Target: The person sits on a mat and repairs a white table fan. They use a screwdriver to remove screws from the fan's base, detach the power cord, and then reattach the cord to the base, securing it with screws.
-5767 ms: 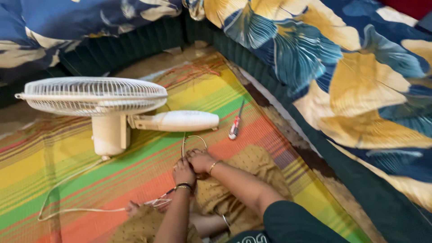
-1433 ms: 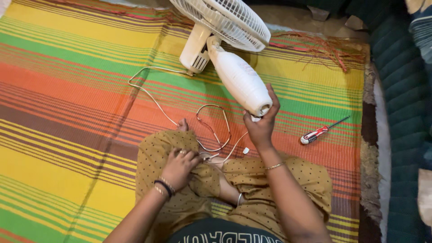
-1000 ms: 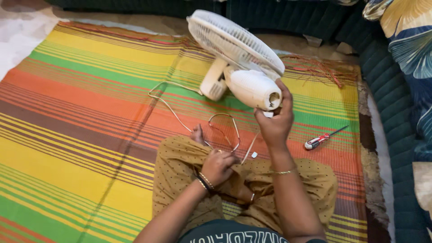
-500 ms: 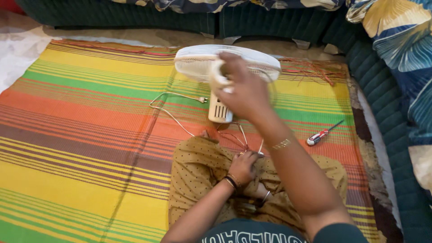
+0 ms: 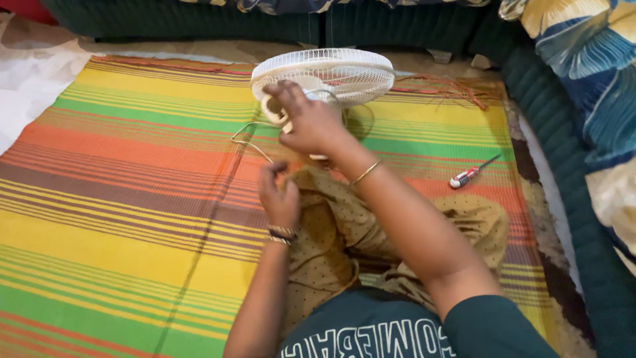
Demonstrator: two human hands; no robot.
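Note:
A white table fan (image 5: 331, 71) stands on the striped mat, its round wire grille facing away from me. My right hand (image 5: 306, 119) is closed around the back of the fan's motor housing, near its handle. My left hand (image 5: 278, 196) rests just in front of my knee, fingers curled on the fan's thin white cord (image 5: 248, 138), which loops across the mat to the left of the fan. I sit cross-legged in mustard dotted trousers (image 5: 344, 225).
A screwdriver with a red and white handle (image 5: 469, 174) lies on the mat to the right. The colourful striped mat (image 5: 119, 199) spreads left. A dark green cushioned edge (image 5: 570, 199) with floral bedding borders the right and back. White cloth (image 5: 26, 93) lies far left.
The fan was lying on its side by my knees; my right hand has lifted and turned it upright, farther from me. My left hand stayed at the cord.

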